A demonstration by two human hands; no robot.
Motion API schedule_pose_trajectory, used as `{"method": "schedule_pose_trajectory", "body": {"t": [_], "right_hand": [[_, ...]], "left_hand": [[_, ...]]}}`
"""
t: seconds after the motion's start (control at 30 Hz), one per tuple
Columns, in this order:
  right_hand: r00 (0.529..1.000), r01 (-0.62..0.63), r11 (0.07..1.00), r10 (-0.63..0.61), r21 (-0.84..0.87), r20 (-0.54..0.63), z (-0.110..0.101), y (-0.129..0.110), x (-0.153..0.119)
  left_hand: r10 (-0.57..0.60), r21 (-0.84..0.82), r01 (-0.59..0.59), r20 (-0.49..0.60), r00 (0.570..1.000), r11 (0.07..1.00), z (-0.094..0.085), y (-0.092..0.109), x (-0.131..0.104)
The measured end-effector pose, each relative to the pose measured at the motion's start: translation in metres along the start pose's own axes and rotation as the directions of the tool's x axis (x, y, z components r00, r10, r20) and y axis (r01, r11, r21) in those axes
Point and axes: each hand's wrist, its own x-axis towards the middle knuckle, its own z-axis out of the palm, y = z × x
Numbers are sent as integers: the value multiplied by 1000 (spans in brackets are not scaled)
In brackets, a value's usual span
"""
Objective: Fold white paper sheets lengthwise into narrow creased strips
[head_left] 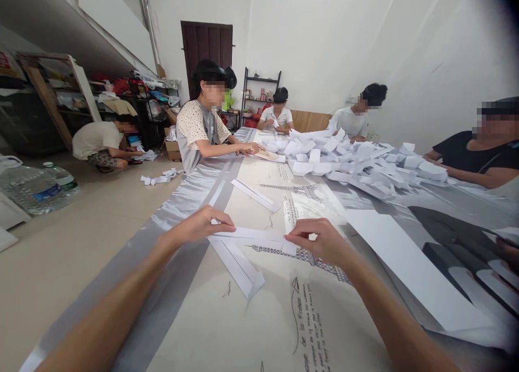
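Plain white walls (308,47) fill the top of the head view, with a dark door (207,53) at eleven o'clock from the picture's centre and a tiled floor (133,220) at nine. Across the middle runs a table covered by a printed cloth (211,318), cream with tower drawings and handwriting-like script, bordered by shiny grey bands.

At ten o'clock, crowded shelves (130,88) hold bags and bundles; a cardboard box (173,151) below them has something white at its top. Large clear plastic bottles (36,191) stand at nine; I can't tell how full they are. At twelve, a black rack (263,80) carries small items.

Just above three o'clock lies a heap of folded white papers (316,155), with co-workers seated around it; a long white sheet (417,274) lies at four.

Straight down at six, a folded paper strip (253,234) is stretched between two hands: the left hand (205,223), at eight, pinches one end between thumb and fingertips, and the right hand (320,237), between four and five, pinches the other. Another strip (231,264) lies at seven.
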Motion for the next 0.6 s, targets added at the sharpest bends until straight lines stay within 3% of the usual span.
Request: {"method": "schedule_pose_trajectory", "body": {"t": [0.1, 0.17, 0.2, 0.27, 0.3, 0.33, 0.4, 0.6], "right_hand": [[985, 20, 1000, -20, 0, -170, 0, 0, 2], [942, 72, 997, -82, -42, -324, 3, -6, 2], [938, 98, 994, -110, -52, -329, 6, -10, 1], [984, 141, 990, -141, -3, -110, 14, -22, -2], [985, 139, 989, -144, 55, 99, 20, -29, -4], [943, 131, 986, -157, 105, 295, 28, -35, -6], [867, 146, 979, -197, 145, 457, 45, -46, -8], [963, 83, 988, -46, -129, 267, 91, -55, -6]], "left_hand": [[-65, -55, 57, -151, 986, 997, -11, -14, -5], [-134, -113, 101, -340, 931, 988, -20, -25, -9], [-177, -160, 117, -435, 883, 980, -25, -32, -12], [-300, -322, 110, -632, 714, 940, -35, -42, -17], [-356, -415, 71, -666, 656, 907, -38, -46, -19], [-403, -496, 25, -674, 620, 868, -41, -48, -21], [-445, -610, -46, -626, 641, 791, -42, -49, -23], [-405, -695, 57, -348, 845, 717, -34, -40, -25]]}}
